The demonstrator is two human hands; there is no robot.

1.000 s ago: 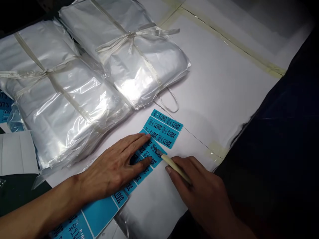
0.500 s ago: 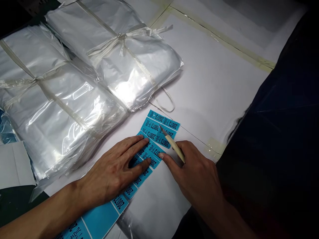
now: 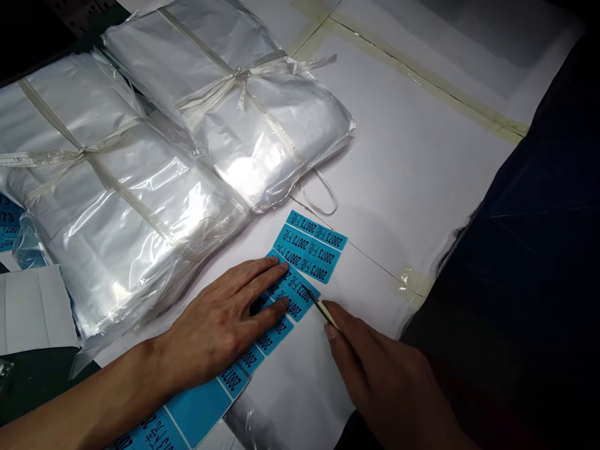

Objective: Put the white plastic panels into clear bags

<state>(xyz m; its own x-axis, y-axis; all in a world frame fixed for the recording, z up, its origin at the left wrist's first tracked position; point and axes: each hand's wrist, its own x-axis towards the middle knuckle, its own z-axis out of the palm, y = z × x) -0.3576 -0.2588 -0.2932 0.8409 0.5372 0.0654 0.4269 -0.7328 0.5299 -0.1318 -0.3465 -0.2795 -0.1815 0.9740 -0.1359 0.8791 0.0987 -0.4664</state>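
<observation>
Turquoise labels [image 3: 304,247] printed with rows of black characters, silvery translucent plastic bags [image 3: 262,125] crossed by whitish ties, white paper [image 3: 403,187], pale cream masking tape [image 3: 424,81] in strips, near-black cloth [image 3: 515,250]

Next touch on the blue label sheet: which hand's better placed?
Probably the right hand: it holds the pale-handled pointed tool, with the tip at the blue label sheet. The left hand lies spread flat on the sheet, fingers resting on it, holding no tool.

— Where do the labels [image 3: 307,247] lie?
— On the sheet [image 3: 403,187], with the bags [image 3: 262,125] at ten o'clock (two bundles, side by side).
— And the tape [image 3: 422,81]?
— Two o'clock, along the sheet's edge.
</observation>
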